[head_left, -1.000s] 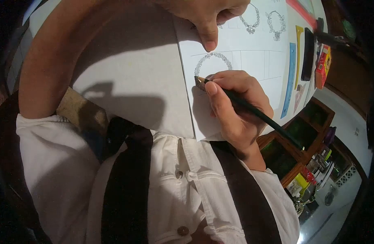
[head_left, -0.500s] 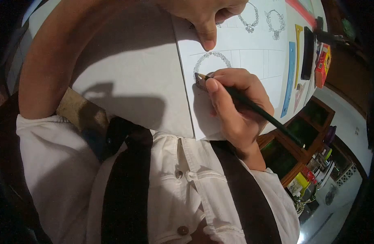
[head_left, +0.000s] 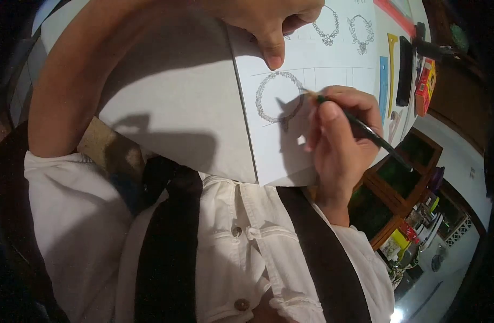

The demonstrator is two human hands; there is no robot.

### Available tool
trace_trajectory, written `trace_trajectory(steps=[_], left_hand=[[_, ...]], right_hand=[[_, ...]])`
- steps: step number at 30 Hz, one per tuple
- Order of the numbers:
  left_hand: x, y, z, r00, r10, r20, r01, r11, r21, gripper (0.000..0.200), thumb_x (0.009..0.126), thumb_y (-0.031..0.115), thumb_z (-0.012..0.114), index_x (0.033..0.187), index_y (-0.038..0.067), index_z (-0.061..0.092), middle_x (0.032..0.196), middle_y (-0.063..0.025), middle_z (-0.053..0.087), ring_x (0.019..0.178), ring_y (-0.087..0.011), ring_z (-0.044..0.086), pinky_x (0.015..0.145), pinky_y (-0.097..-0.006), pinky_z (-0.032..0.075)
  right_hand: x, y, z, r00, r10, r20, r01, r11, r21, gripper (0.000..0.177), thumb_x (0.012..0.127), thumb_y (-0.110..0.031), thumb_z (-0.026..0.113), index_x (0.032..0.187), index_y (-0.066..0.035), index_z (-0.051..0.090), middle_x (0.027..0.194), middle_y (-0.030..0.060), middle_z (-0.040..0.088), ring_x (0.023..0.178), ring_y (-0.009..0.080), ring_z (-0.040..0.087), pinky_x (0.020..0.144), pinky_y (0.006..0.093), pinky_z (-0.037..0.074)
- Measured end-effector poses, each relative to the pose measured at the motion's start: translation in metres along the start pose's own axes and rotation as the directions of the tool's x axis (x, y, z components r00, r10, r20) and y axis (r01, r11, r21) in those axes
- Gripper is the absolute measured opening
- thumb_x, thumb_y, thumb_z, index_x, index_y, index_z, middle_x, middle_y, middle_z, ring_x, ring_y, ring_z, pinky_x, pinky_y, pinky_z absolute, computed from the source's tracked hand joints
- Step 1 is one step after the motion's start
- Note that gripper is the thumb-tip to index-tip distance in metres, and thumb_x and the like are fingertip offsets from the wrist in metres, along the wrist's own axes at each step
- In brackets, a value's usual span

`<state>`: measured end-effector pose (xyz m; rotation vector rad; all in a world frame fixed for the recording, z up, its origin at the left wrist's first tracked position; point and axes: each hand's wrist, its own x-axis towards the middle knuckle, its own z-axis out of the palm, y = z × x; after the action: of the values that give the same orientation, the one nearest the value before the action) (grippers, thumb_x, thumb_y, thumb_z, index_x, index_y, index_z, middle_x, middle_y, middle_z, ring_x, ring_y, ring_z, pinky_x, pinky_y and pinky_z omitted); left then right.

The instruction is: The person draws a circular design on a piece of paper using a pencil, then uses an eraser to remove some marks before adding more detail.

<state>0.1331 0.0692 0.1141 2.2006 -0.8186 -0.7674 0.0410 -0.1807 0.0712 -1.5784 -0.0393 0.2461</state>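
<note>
Near the centre of the frame, on the white paper sheet (head_left: 268, 161), you have a round grey wreath of small leaves (head_left: 258, 102). Its ring looks closed, so I judge the outline mostly done; the ruled spaces at its right contain no wreath. Its lower part lies in shadow. Your right hand (head_left: 346, 137) holds a long dark green pencil (head_left: 389, 148) narrowly, tip at the ring's right side; contact I cannot tell. Your left hand (head_left: 263, 19), at upper centre, rests its thumb above the ring; its finger spread I cannot tell. A blue ruler (head_left: 383, 86) lies upper right.
</note>
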Motion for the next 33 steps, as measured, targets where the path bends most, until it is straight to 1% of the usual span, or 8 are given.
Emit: trace_trajectory(steps=[6,12,15,17,24,26,30,33], left_hand=[[-0.001,0.014,0.015,0.986,-0.112,-0.124,0.130,0.979,0.155,0.034,0.080,0.028,0.082,0.087,-0.003,0.072,0.079,-0.0189,0.071,0.077,-0.0338,0.070,0.070,-0.0418,0.054],[0.001,0.001,0.007,0.997,0.046,-0.067,-0.044,0.999,0.024,0.033,0.080,0.029,0.082,0.085,-0.002,0.071,0.078,-0.0188,0.071,0.074,-0.0330,0.069,0.068,-0.0417,0.053],[0.006,0.018,0.011,0.989,-0.077,-0.127,0.097,0.982,0.162,0.034,0.083,0.030,0.080,0.086,-0.002,0.071,0.081,-0.0186,0.071,0.074,-0.0330,0.068,0.068,-0.0415,0.053],[0.017,0.025,0.005,0.961,-0.276,-0.011,0.274,0.951,0.143,0.035,0.089,0.032,0.077,0.089,-0.002,0.071,0.084,-0.0180,0.072,0.074,-0.0320,0.068,0.069,-0.0415,0.053],[0.018,0.052,-0.009,0.898,-0.436,-0.054,0.431,0.848,0.307,0.033,0.093,0.031,0.074,0.094,-0.001,0.071,0.086,-0.0160,0.074,0.076,-0.0282,0.069,0.069,-0.0409,0.053],[0.023,0.049,-0.012,0.945,-0.311,-0.098,0.326,0.895,0.306,0.031,0.090,0.030,0.077,0.095,-0.001,0.072,0.088,-0.0153,0.074,0.080,-0.0277,0.070,0.072,-0.0402,0.054],[0.030,0.030,-0.009,0.946,-0.321,-0.053,0.324,0.913,0.247,0.031,0.085,0.028,0.080,0.093,-0.001,0.071,0.087,-0.0152,0.074,0.082,-0.0290,0.070,0.073,-0.0397,0.054],[0.029,0.009,-0.003,0.995,-0.092,-0.025,0.095,0.973,0.210,0.030,0.082,0.026,0.082,0.090,-0.001,0.070,0.085,-0.0152,0.073,0.081,-0.0306,0.069,0.072,-0.0397,0.054]], right_hand=[[0.008,0.009,-0.043,0.982,-0.186,-0.026,0.177,0.962,-0.208,0.014,0.094,-0.005,0.074,0.101,0.002,0.063,0.080,0.0108,0.069,0.056,0.0093,0.059,0.047,0.0213,0.046],[0.010,0.020,-0.061,0.967,-0.256,-0.006,0.243,0.926,-0.288,0.007,0.095,0.000,0.070,0.096,0.002,0.064,0.080,0.0091,0.068,0.055,0.0061,0.054,0.047,0.0202,0.043],[0.011,0.019,-0.063,0.965,-0.262,0.011,0.256,0.931,-0.260,0.005,0.094,0.001,0.069,0.096,0.002,0.065,0.083,0.0086,0.068,0.057,0.0059,0.055,0.049,0.0200,0.044],[0.012,0.019,-0.064,0.968,-0.251,0.009,0.246,0.938,-0.246,0.005,0.094,0.001,0.069,0.096,0.002,0.065,0.083,0.0086,0.069,0.057,0.0059,0.055,0.049,0.0200,0.044],[0.010,0.021,-0.061,0.961,-0.262,0.092,0.277,0.929,-0.246,0.007,0.094,-0.001,0.070,0.097,0.002,0.064,0.087,0.0107,0.069,0.059,0.0079,0.057,0.050,0.0211,0.045],[0.009,0.020,-0.059,0.963,-0.259,0.074,0.269,0.936,-0.228,0.006,0.094,0.000,0.070,0.098,0.002,0.065,0.086,0.0090,0.069,0.059,0.0066,0.057,0.051,0.0204,0.045],[0.008,0.017,-0.056,0.960,-0.270,0.071,0.279,0.924,-0.260,0.009,0.092,0.003,0.071,0.099,0.004,0.067,0.088,0.0109,0.070,0.061,0.0084,0.060,0.054,0.0209,0.046],[0.014,0.021,-0.065,0.942,-0.311,0.127,0.335,0.893,-0.301,0.010,0.089,0.005,0.074,0.098,0.004,0.069,0.090,0.0132,0.071,0.065,0.0107,0.063,0.057,0.0223,0.049]])
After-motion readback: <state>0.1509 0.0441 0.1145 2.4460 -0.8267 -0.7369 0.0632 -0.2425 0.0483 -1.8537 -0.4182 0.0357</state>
